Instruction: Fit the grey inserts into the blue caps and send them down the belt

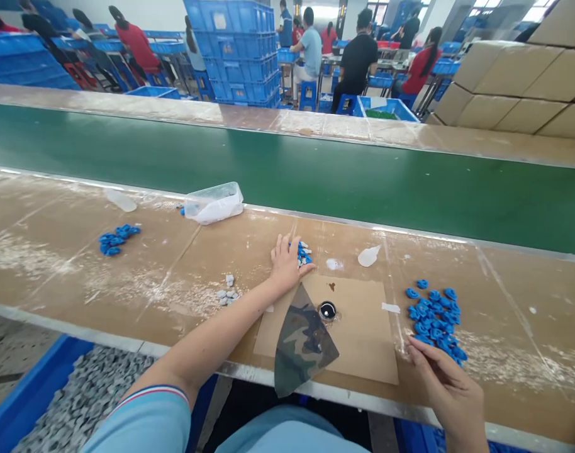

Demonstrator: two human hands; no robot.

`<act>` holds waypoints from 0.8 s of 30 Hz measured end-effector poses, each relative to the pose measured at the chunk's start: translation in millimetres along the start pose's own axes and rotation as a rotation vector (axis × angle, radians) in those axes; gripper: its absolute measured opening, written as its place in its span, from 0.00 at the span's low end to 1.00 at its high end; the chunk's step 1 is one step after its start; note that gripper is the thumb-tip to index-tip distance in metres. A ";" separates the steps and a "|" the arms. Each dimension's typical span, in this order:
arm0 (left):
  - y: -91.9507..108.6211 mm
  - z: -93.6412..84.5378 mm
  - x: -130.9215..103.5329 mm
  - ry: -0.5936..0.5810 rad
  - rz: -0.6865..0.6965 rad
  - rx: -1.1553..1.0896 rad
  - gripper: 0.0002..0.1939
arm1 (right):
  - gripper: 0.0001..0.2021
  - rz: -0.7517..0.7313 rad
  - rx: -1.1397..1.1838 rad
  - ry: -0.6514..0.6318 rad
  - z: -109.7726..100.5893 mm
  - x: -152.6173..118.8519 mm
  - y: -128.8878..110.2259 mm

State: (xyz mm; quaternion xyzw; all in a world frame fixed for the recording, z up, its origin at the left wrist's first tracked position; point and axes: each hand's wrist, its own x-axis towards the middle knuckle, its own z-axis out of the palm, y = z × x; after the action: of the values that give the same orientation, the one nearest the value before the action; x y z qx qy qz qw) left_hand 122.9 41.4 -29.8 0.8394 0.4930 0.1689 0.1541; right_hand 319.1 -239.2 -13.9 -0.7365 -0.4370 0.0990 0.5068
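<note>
My left hand (286, 264) lies palm down with its fingers stretched out, against a small cluster of blue and grey pieces (304, 253), partly covering them. My right hand (450, 384) is at the left edge of a pile of blue ring-like pieces (433, 318), thumb and forefinger pressed together; anything between the tips is too small to make out. Between my hands lies a cardboard sheet (367, 352). On it sit a round black piece with a pale ring (327, 310) and a pointed camouflage-patterned piece (301, 343), which overhangs the table's front edge.
Several grey pieces (228, 296) and another blue pile (117, 240) lie to the left. A clear plastic tray (214, 204) stands by the green conveyor belt (287, 163). Below the table is a blue bin of grey pieces (80, 396). Co-workers sit beyond, near stacked crates (240, 56) and cartons (518, 88).
</note>
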 end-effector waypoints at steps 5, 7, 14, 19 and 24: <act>7.4 3.6 91.0 -0.009 0.032 -0.021 0.30 | 0.08 -0.003 -0.044 0.031 -12.3 -3.0 12.4; 12.6 5.7 125.4 -0.005 0.046 -0.011 0.27 | 0.07 -0.011 -0.084 0.054 -18.5 -4.2 14.0; 21.8 24.6 202.2 0.124 -0.020 -0.113 0.14 | 0.09 0.018 -0.365 0.199 -38.9 -11.2 13.7; 26.9 21.3 196.2 0.222 -0.028 -0.127 0.21 | 0.09 0.050 -0.390 0.130 -39.5 -17.4 10.0; 28.0 2.2 153.4 0.178 0.019 -0.121 0.26 | 0.12 0.025 -0.387 0.032 -19.4 -12.8 4.4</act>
State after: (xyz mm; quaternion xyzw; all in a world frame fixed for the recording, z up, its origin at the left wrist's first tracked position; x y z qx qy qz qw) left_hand 215.7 163.1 0.4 0.8150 0.4854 0.2738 0.1587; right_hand 325.3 -262.0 -12.2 -0.8270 -0.4304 0.0077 0.3616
